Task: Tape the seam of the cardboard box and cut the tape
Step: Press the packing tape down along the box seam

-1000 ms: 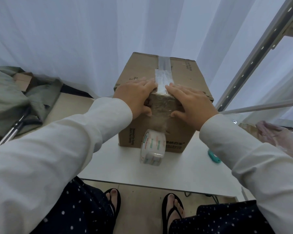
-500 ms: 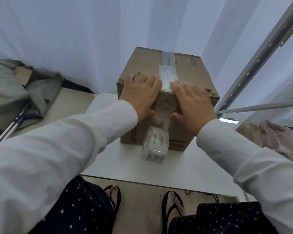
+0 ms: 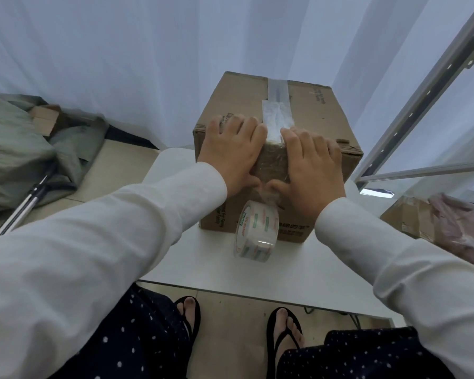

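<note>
Head view: hands (image 3: 274, 160) flat on taped box (image 3: 320, 116)

Person wearing white long sleeves (image 3: 99, 236), dark polka-dotted trousers (image 3: 137, 340), black flip-flops (image 3: 282, 340); left hand (image 3: 231, 154), right hand (image 3: 312, 165) showing bare.

white table (image 3: 175, 258) | white curtain (image 3: 121, 56) | green cloth (image 3: 14, 149) | metal frame (image 3: 427, 86)

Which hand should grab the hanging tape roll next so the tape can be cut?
Probably the right hand: its thumb sits on the tape strip just above the hanging tape roll. The left hand can keep pressing the cardboard box.
</note>
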The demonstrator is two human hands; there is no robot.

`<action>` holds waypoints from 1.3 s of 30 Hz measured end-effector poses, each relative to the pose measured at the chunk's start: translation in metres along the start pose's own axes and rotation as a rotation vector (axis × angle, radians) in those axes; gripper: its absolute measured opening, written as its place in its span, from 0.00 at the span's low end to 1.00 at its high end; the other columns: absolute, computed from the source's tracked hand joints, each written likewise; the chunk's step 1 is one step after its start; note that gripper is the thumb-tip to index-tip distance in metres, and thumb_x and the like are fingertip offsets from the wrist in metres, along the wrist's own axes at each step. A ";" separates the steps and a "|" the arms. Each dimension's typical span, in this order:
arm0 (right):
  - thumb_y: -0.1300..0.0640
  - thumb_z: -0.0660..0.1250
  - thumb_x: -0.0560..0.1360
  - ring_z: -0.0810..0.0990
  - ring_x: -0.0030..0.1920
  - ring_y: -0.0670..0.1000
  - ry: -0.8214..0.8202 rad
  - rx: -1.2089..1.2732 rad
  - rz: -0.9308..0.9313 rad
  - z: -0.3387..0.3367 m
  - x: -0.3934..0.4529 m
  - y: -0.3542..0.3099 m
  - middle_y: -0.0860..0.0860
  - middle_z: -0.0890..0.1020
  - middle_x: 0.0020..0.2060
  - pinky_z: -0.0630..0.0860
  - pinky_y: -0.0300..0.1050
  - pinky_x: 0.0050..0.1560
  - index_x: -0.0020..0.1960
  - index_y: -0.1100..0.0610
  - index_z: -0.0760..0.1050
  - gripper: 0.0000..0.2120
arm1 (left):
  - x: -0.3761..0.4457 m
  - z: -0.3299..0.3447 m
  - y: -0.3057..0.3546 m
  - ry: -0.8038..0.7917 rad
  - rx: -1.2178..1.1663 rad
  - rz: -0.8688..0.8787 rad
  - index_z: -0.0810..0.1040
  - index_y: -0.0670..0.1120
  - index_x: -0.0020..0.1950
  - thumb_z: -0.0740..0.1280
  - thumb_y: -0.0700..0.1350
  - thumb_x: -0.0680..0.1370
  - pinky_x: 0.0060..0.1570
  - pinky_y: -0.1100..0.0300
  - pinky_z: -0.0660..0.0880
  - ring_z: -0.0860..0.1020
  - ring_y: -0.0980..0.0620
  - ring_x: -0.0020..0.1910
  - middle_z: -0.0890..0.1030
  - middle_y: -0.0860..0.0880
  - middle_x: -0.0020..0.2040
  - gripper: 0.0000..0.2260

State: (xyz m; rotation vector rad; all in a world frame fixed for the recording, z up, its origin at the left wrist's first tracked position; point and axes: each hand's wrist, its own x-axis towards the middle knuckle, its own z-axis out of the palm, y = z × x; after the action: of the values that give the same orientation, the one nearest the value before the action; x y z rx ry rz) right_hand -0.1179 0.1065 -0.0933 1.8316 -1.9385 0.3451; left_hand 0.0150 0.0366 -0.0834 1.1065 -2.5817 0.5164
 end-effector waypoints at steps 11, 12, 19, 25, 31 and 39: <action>0.33 0.71 0.58 0.70 0.62 0.61 0.011 0.000 -0.020 -0.003 -0.005 0.007 0.59 0.72 0.62 0.54 0.52 0.62 0.67 0.58 0.60 0.47 | -0.003 -0.002 -0.003 -0.014 -0.069 -0.006 0.57 0.45 0.71 0.68 0.66 0.64 0.69 0.42 0.50 0.60 0.44 0.70 0.62 0.47 0.71 0.44; 0.34 0.72 0.57 0.70 0.61 0.61 0.028 -0.014 -0.006 0.000 -0.005 0.004 0.59 0.72 0.62 0.53 0.52 0.62 0.66 0.58 0.59 0.48 | -0.003 -0.001 0.001 -0.013 -0.019 -0.004 0.57 0.44 0.71 0.68 0.66 0.64 0.69 0.40 0.49 0.60 0.43 0.70 0.62 0.45 0.71 0.45; 0.45 0.76 0.59 0.70 0.61 0.62 0.065 -0.057 0.004 0.006 -0.003 0.000 0.60 0.73 0.60 0.58 0.55 0.61 0.64 0.59 0.58 0.42 | -0.004 0.007 0.007 0.064 0.106 -0.014 0.57 0.41 0.62 0.73 0.62 0.60 0.64 0.41 0.63 0.71 0.42 0.62 0.73 0.42 0.62 0.43; 0.54 0.76 0.61 0.67 0.65 0.59 -0.047 -0.022 -0.117 -0.006 -0.004 0.021 0.57 0.70 0.64 0.62 0.56 0.65 0.68 0.55 0.59 0.41 | -0.003 0.001 -0.002 0.036 0.014 0.070 0.59 0.44 0.70 0.70 0.58 0.67 0.64 0.49 0.59 0.63 0.45 0.67 0.64 0.45 0.69 0.38; 0.40 0.73 0.62 0.70 0.62 0.61 0.036 -0.025 -0.036 0.000 -0.006 0.009 0.59 0.72 0.62 0.61 0.57 0.63 0.66 0.57 0.61 0.40 | -0.004 0.001 0.003 0.034 -0.040 0.004 0.59 0.43 0.70 0.67 0.62 0.68 0.68 0.45 0.54 0.62 0.43 0.68 0.63 0.45 0.70 0.38; 0.52 0.76 0.61 0.69 0.63 0.61 0.013 -0.020 -0.059 0.000 -0.004 0.012 0.59 0.72 0.62 0.62 0.56 0.64 0.66 0.58 0.61 0.39 | -0.003 0.008 0.002 0.076 0.043 0.047 0.51 0.45 0.64 0.70 0.58 0.67 0.62 0.48 0.62 0.65 0.44 0.66 0.65 0.44 0.68 0.37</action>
State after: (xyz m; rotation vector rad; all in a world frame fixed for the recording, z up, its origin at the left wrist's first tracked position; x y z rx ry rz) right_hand -0.1296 0.1114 -0.0935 1.8648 -1.8683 0.3175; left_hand 0.0147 0.0364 -0.0920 1.0222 -2.5471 0.6157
